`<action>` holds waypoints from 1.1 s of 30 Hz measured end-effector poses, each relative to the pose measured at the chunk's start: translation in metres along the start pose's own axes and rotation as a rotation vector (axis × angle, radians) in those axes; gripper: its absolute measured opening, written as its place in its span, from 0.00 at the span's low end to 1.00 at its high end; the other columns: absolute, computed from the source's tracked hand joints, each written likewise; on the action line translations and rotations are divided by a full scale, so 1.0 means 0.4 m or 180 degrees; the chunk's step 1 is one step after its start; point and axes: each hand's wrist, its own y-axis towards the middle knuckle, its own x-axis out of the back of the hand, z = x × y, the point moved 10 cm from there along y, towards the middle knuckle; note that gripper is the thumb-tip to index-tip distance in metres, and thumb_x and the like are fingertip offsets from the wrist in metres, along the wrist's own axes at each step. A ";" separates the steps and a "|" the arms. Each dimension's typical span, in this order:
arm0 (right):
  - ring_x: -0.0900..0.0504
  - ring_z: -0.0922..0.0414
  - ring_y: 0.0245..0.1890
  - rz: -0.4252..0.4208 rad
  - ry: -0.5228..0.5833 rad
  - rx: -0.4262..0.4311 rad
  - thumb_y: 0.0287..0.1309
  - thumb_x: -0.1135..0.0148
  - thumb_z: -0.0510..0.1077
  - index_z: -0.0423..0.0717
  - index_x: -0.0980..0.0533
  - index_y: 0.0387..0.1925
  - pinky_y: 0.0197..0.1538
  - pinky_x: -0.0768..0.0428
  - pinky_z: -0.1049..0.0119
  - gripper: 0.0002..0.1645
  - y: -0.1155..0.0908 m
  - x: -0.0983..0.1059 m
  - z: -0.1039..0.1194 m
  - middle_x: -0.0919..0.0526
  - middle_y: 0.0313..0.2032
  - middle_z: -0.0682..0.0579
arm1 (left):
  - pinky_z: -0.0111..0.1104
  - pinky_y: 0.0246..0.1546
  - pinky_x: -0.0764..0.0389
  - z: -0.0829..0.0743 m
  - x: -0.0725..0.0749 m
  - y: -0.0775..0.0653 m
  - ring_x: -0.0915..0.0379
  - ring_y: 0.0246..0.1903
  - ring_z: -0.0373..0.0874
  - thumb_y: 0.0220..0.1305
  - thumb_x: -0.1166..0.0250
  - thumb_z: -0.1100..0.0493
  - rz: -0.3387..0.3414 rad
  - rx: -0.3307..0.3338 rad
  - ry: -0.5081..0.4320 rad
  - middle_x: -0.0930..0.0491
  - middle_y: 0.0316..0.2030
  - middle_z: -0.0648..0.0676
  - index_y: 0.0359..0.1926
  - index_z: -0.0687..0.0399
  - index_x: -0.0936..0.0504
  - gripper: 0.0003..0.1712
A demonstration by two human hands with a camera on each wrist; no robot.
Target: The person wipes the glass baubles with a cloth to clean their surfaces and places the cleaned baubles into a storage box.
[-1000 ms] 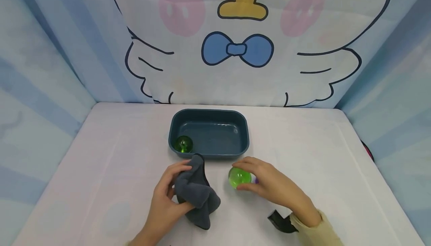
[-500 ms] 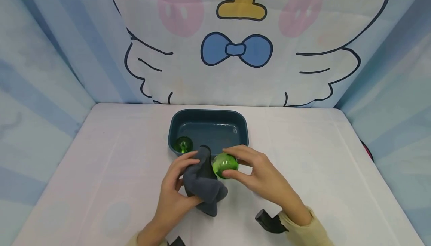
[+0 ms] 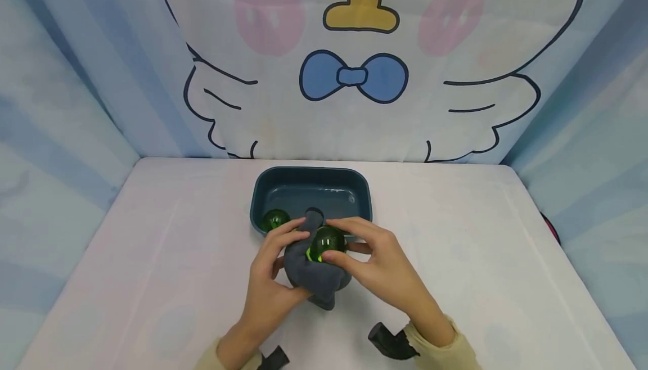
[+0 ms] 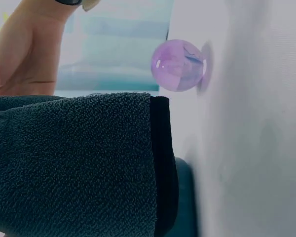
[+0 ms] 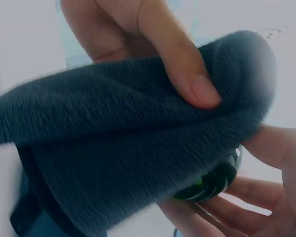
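Observation:
My left hand (image 3: 272, 280) grips a folded dark grey cloth (image 3: 316, 279), its thumb along the lower side. A clear green ball (image 3: 330, 240) is pinched between thumb and fingers of my right hand (image 3: 387, 266), pressed against the cloth. In the right wrist view the cloth (image 5: 113, 133) covers most of that ball, and my left thumb lies on top of the fabric. Another green ball (image 3: 275, 218) rests in the front left corner of a dark teal tray (image 3: 314, 171). A clear purple ball (image 4: 177, 66) sits on the table in the left wrist view.
The tray stands just beyond my hands on the white table (image 3: 455, 218). A printed cartoon curtain (image 3: 354, 122) hangs along the table's back edge, with blue curtains on both sides. A black strap piece (image 3: 392, 341) sticks out from my right wrist.
My right hand has lifted the green ball off the table and moved it left onto the cloth. My left hand has shifted right and slightly away from me, carrying the cloth to meet it.

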 end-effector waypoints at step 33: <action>0.17 0.56 0.52 -0.0468 0.0851 -0.0198 0.53 0.26 0.38 0.46 0.20 0.55 0.45 0.13 0.63 0.26 -0.030 0.028 -0.029 0.18 0.54 0.48 | 0.35 0.56 0.18 -0.011 -0.013 0.024 0.31 0.64 0.49 0.47 0.25 0.76 0.0419 0.0012 -0.0347 0.34 0.66 0.59 0.65 0.61 0.27 0.41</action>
